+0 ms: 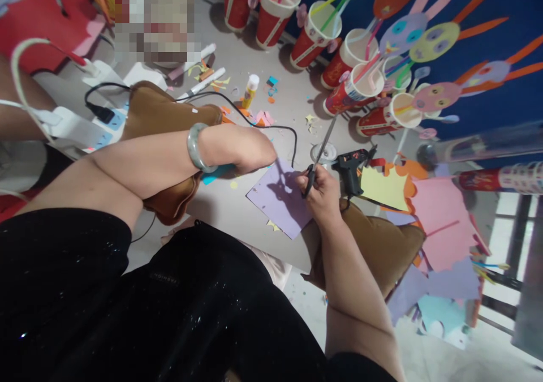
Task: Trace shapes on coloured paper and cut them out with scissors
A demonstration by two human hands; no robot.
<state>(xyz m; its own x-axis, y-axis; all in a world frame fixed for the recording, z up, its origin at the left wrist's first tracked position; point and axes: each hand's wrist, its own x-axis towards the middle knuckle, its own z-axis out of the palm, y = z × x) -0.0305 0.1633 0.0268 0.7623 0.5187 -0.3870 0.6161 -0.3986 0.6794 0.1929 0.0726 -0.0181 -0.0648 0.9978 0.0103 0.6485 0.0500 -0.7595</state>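
My right hand (pixel 324 195) is closed around the black handle of a pair of scissors (pixel 326 142). The blades point up and away from me, toward the paper cups. Below the scissors a purple sheet of paper (pixel 278 206) lies on the table, with shadows across it. My left hand (pixel 240 147), a jade-coloured bangle (pixel 195 147) at its wrist, reaches over the table by the upper left of that sheet. Its fingers are bent down out of sight, so what they hold is hidden. A piece of blue paper (pixel 218 174) shows beneath this hand.
Red paper cups (pixel 311 39) with paper animal faces line the back. A black glue gun (pixel 351 170) lies beside my right hand. Brown cushions (pixel 377 240) flank the workspace. A glue stick (pixel 250 91), scraps, a power strip (pixel 108 130) and coloured paper (pixel 445 218) lie around.
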